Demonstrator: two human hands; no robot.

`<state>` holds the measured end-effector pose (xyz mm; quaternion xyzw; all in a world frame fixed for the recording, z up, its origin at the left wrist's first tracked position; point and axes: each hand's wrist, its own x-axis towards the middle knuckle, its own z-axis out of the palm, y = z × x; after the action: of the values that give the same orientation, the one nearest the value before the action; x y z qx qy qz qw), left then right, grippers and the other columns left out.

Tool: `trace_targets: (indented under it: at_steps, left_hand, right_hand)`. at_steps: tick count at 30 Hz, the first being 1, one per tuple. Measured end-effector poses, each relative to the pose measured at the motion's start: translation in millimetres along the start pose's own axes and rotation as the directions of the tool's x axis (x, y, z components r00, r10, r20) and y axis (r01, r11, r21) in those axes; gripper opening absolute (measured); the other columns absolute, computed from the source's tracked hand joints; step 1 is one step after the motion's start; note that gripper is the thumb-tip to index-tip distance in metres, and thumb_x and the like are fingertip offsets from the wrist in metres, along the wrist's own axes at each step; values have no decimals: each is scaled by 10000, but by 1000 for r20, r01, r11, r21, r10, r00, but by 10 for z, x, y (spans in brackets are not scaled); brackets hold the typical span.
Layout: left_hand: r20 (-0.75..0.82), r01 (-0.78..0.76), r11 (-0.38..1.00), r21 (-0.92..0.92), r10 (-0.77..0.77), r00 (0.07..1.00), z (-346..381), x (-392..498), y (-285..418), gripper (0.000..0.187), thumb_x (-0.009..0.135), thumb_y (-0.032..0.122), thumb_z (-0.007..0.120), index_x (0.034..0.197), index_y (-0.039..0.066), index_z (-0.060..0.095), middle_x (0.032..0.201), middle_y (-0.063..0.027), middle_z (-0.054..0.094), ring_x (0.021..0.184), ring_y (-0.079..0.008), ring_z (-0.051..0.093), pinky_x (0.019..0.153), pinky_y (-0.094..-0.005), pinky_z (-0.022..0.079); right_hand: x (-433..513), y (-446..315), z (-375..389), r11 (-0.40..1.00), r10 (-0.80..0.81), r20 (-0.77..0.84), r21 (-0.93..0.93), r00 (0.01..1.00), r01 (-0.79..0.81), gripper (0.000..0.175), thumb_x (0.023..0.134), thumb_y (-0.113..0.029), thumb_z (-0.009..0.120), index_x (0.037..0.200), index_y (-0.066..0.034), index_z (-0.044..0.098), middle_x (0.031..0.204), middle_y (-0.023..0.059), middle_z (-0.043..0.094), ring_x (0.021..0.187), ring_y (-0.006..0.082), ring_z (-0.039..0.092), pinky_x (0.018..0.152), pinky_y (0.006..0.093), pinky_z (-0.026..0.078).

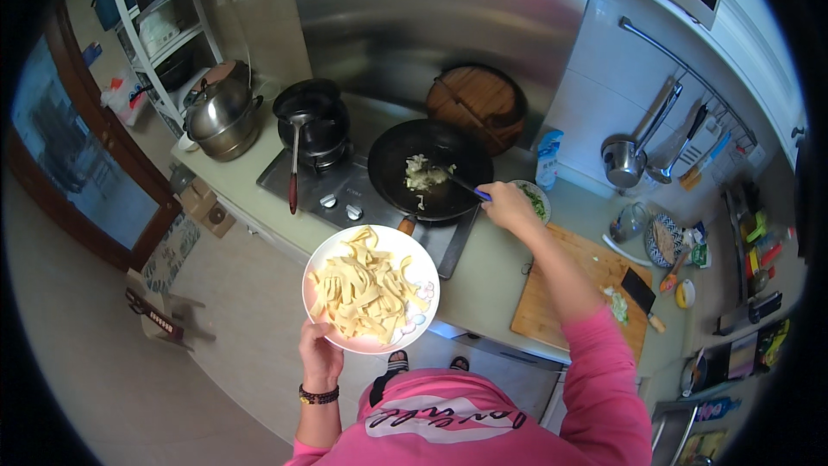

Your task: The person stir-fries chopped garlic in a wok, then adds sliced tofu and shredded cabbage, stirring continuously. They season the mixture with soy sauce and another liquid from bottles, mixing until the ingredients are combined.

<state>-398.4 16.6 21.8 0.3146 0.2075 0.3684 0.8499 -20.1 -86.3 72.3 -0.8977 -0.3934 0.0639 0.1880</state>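
Observation:
My left hand (321, 351) grips the near rim of a white plate (419, 327) with flower decoration. On the plate lies a heap of pale, flat strips (365, 285), like tofu-skin strips or wide noodles. With my right hand (511, 207) I hold a spatula (467, 185) by its blue-ended handle. Its far end reaches into a black wok (388, 162) on the right side of the gas stove. Chopped pale food (424, 172) sits around the spatula's tip, whose blade is partly hidden. The wok's wooden handle (407, 225) points toward me, just beyond the plate.
A dark pot (310, 129) with a ladle (295, 162) across it stands on the left burner. Right of the stove are a bowl of chopped greens (533, 199), a spray bottle (548, 158) and a cutting board (543, 291) bearing a cleaver (639, 290). A wooden lid (475, 103) leans behind the wok.

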Motion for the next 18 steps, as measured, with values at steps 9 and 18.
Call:
trace_targets:
  at_steps: [9,18]
  left_hand:
    - [21,4,998,-69,-3,1000,60,51,40,641,783,132,509,1353,-131,378,1375,-221,489,1236,-302,527,1043,-385,437]
    - [29,-18,1000,-12,18,999,2,92,95,652,771,129,508,1354,-132,375,1369,-222,494,1225,-304,535,1038,-384,442]
  right_hand:
    - [-469,-9,-402,983,-36,38,-180,999,42,337,812,-71,633,1144,-92,686,1011,247,666,946,396,647,852,468,514]
    - [-106,190,114,996,55,7,67,998,-55,366,840,-115,649,1206,-115,651,1027,246,664,992,410,633,879,480,506]
